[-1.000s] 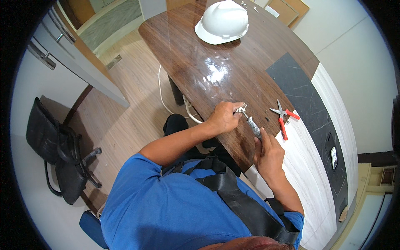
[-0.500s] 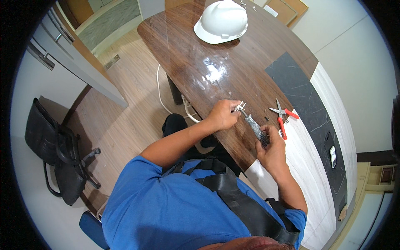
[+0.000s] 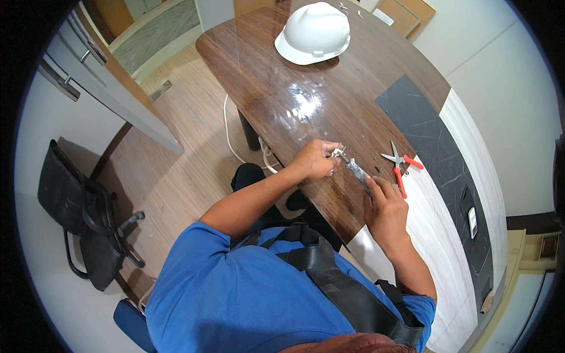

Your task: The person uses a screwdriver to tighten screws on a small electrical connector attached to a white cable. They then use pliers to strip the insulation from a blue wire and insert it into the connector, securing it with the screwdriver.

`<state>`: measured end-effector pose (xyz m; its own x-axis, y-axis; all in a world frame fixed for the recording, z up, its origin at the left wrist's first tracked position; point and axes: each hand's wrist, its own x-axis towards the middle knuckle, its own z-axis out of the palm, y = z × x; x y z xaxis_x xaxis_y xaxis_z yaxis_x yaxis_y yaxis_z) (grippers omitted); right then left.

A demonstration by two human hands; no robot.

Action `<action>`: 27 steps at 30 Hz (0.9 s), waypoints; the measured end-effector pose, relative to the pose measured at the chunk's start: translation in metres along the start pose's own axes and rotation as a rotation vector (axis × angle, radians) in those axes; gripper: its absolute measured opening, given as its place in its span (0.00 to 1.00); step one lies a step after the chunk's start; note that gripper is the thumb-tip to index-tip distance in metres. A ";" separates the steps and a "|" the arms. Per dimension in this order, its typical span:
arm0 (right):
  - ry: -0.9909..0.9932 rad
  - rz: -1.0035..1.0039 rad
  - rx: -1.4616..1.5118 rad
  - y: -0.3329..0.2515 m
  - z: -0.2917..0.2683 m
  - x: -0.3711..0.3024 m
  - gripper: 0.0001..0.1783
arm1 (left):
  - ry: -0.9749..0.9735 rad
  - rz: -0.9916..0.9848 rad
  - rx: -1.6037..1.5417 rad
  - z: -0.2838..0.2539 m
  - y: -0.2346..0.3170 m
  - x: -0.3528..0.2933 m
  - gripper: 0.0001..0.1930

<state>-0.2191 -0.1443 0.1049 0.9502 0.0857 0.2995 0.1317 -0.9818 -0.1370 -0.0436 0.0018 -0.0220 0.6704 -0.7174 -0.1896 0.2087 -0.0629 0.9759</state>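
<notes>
Near the table's front edge, my left hand (image 3: 315,160) pinches a small white part with metal prongs (image 3: 338,152), which looks like the inside of a plug. My right hand (image 3: 386,207) is closed round the greyish, translucent handle of a screwdriver (image 3: 356,170). Its shaft points left and its tip meets the white part; the exact contact point is too small to make out. To the right of the screwdriver lie red-handled snips (image 3: 398,160) with the blades apart. A few tiny dark bits (image 3: 377,167) sit between the screwdriver and the snips.
A white hard hat (image 3: 313,34) stands at the far side of the brown wooden table (image 3: 259,65). Dark and pale marble-look panels (image 3: 412,112) run along the right, with a phone-like device (image 3: 472,222) on them. A white cable (image 3: 226,126) hangs by the table; a black chair (image 3: 76,217) stands left.
My right hand has shifted its grip forward along the screwdriver handle, the fingers now lying over the top of it. The left hand keeps the white part in nearly the same place.
</notes>
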 end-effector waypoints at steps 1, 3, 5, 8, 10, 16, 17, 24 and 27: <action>-0.003 -0.023 -0.019 0.000 0.000 -0.001 0.28 | 0.003 -0.002 0.013 0.001 0.002 -0.001 0.23; -0.001 -0.072 -0.071 0.000 0.000 -0.001 0.29 | 0.008 -0.006 0.038 0.002 0.006 -0.003 0.23; 0.011 -0.126 -0.137 0.001 0.000 -0.001 0.29 | 0.011 -0.006 0.034 0.003 0.010 -0.005 0.23; -0.013 -0.181 -0.203 -0.002 -0.007 0.004 0.28 | 0.037 0.023 0.026 0.004 0.003 -0.003 0.24; -0.017 -0.225 -0.245 -0.002 -0.007 0.006 0.27 | 0.048 0.037 0.026 0.004 -0.001 -0.001 0.25; -0.041 -0.316 -0.287 -0.002 -0.015 0.014 0.26 | 0.066 0.039 0.100 0.003 -0.003 -0.001 0.24; -0.053 -0.314 -0.270 -0.002 -0.017 0.017 0.26 | 0.079 0.026 0.098 0.004 -0.003 -0.001 0.23; -0.191 -0.151 -0.115 -0.009 -0.008 0.024 0.25 | 0.045 0.179 0.328 0.017 -0.002 -0.009 0.21; -0.155 -0.155 -0.113 -0.019 -0.028 0.023 0.24 | -0.020 0.066 0.103 0.013 -0.010 -0.004 0.22</action>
<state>-0.2075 -0.1281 0.1413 0.9542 0.2535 0.1587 0.2554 -0.9668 0.0088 -0.0570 -0.0037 -0.0295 0.6656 -0.7361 -0.1233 0.0894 -0.0854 0.9923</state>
